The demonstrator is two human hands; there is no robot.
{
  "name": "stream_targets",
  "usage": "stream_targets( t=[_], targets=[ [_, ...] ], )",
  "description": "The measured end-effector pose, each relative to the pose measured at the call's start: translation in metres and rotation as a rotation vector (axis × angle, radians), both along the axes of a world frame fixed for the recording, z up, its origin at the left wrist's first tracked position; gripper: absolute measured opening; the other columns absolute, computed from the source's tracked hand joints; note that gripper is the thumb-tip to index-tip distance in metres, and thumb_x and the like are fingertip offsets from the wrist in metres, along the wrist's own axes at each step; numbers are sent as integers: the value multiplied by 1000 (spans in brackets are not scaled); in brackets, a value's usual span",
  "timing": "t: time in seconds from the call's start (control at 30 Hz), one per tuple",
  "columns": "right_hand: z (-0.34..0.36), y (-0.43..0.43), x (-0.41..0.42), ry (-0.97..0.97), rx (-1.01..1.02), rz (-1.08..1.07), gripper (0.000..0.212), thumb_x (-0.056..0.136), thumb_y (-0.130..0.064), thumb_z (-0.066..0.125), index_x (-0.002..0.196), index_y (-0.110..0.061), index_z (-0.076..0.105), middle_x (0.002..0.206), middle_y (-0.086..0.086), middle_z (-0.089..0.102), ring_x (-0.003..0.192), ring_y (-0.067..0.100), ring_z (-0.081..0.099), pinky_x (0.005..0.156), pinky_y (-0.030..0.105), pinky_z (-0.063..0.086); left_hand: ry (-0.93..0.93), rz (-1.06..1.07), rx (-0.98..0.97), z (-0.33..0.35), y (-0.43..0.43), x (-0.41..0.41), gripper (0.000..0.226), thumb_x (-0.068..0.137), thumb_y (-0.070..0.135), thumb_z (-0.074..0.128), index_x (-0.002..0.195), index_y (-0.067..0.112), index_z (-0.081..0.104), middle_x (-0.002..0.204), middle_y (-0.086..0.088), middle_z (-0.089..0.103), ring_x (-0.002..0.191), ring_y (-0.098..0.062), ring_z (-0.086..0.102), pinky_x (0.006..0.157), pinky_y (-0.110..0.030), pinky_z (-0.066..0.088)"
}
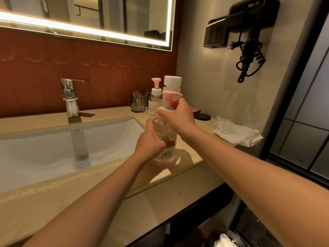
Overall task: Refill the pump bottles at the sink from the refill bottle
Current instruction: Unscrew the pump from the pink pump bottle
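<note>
A clear pump bottle (164, 129) with pink liquid stands on the beige counter (187, 157) right of the sink. My left hand (151, 141) grips its body. My right hand (178, 114) holds the white collar under its pink pump head (170, 95). Behind it stands a second pump bottle (154, 98) with a pink pump. A clear refill bottle with a white cap (172, 82) stands to that one's right, mostly hidden.
The white sink basin (53, 145) and chrome faucet (70, 97) lie left. Glass cups (138, 103) stand at the back wall. A black round lid (202, 116) and crumpled white cloth (236, 132) lie right. A hair dryer (249, 32) hangs on the wall.
</note>
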State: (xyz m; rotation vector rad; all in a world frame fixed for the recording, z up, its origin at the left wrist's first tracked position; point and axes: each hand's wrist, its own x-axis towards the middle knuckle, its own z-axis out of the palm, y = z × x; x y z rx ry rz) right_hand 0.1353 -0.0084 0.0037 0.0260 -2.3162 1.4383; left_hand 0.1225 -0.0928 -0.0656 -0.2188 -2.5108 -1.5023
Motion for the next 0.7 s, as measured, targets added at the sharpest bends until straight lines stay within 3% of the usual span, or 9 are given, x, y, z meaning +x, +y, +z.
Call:
stream_targets(
  t=[0.17, 0.27, 0.37, 0.53, 0.7],
  targets=[
    [-2, -3, 3, -7, -124, 115, 47, 87, -18, 60, 129, -13, 39, 124, 6, 49, 116, 23, 49, 96, 38, 43, 24, -14, 29, -2, -1, 2, 83, 69, 27, 81, 133, 23, 29, 130, -3, 55, 115, -25, 56, 91, -40, 47],
    [-4, -1, -2, 5, -45, 41, 60, 82, -37, 66, 128, -15, 35, 130, 6, 44, 119, 24, 46, 100, 45, 42, 30, -17, 26, -3, -2, 0, 84, 68, 27, 82, 133, 24, 29, 130, -2, 55, 115, -25, 56, 92, -40, 47],
    [-3, 4, -4, 21, 49, -78, 61, 75, -51, 70, 116, -17, 39, 123, 4, 45, 114, 21, 46, 96, 40, 45, 43, -21, 2, -3, -2, 0, 86, 68, 27, 81, 136, 24, 28, 131, -2, 54, 115, -24, 56, 92, -41, 48],
    [-1, 7, 2, 47, -32, 37, 46, 82, -27, 68, 118, -15, 43, 118, 3, 52, 105, 17, 51, 81, 28, 43, 39, -31, 5, -4, -5, 0, 85, 67, 25, 81, 134, 24, 29, 128, -2, 55, 113, -25, 57, 92, -43, 49],
    [1, 9, 6, 17, -142, 153, 59, 89, -27, 59, 141, -15, 33, 136, 8, 48, 120, 21, 48, 85, 29, 39, 37, -48, 23, -3, -5, 0, 83, 67, 25, 81, 133, 23, 31, 127, -2, 56, 113, -25, 56, 93, -43, 49]
  ],
)
